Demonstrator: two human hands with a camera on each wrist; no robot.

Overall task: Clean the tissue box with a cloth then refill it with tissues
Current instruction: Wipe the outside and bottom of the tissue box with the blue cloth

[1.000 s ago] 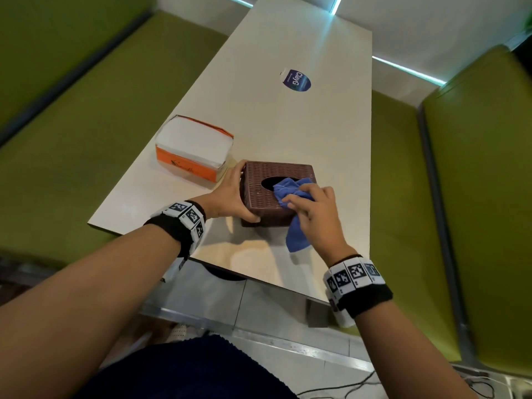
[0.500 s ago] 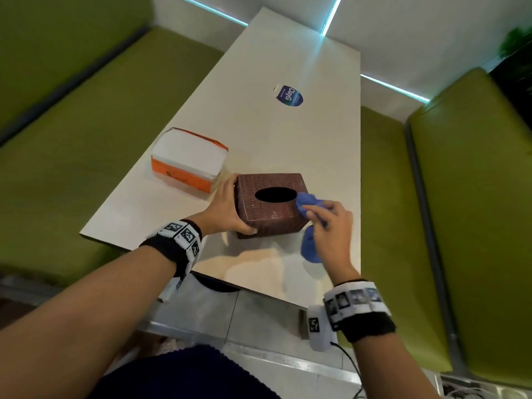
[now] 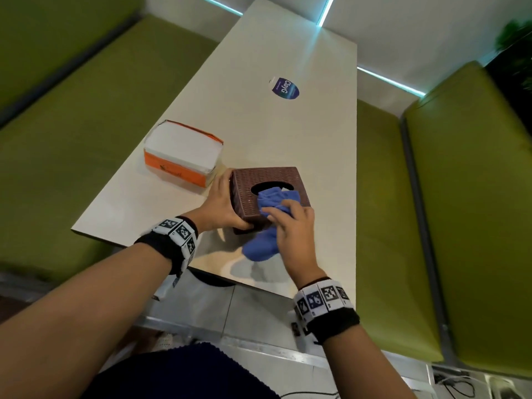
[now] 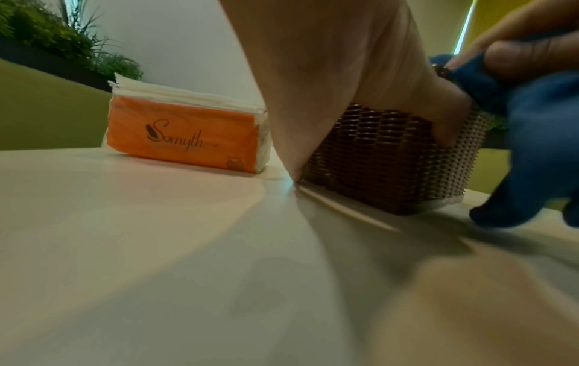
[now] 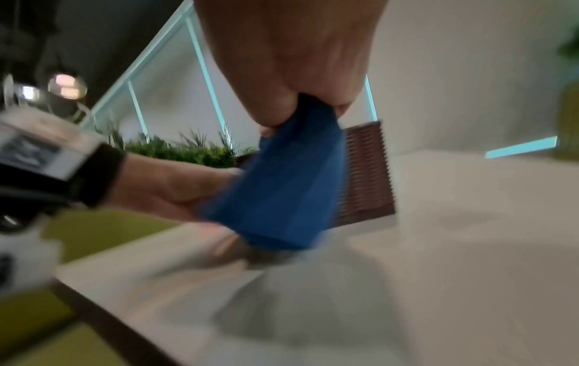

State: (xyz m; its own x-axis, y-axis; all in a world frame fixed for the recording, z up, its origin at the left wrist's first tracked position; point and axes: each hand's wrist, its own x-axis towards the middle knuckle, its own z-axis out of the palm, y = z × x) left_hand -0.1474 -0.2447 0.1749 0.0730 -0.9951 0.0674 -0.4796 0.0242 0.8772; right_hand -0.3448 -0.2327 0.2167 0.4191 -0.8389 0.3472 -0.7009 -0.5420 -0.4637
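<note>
A green bench (image 3: 72, 116) runs along the table's (image 3: 259, 125) left edge. By that edge, toward the near left corner, lies the orange tissue pack (image 3: 184, 156), white tissues showing on top; the left-wrist view shows its orange side. Just right of it, close to the near edge, stands the brown woven box (image 3: 259, 180), its oval opening facing up. The left hand (image 3: 221, 205) grips the box's left side, fingers along the far part of that wall and thumb curled round the near corner, its heel on the table. The right hand (image 3: 293, 228) pinches the blue cloth (image 3: 273, 197), fingers closed together on it, pressing it on the box's top over the near right part and partly covering the opening. The rest of the cloth hangs down the near side to the table. Farther along the table's middle sits a round blue sticker (image 3: 285, 88). Another green bench (image 3: 460, 197) lines the right edge.
</note>
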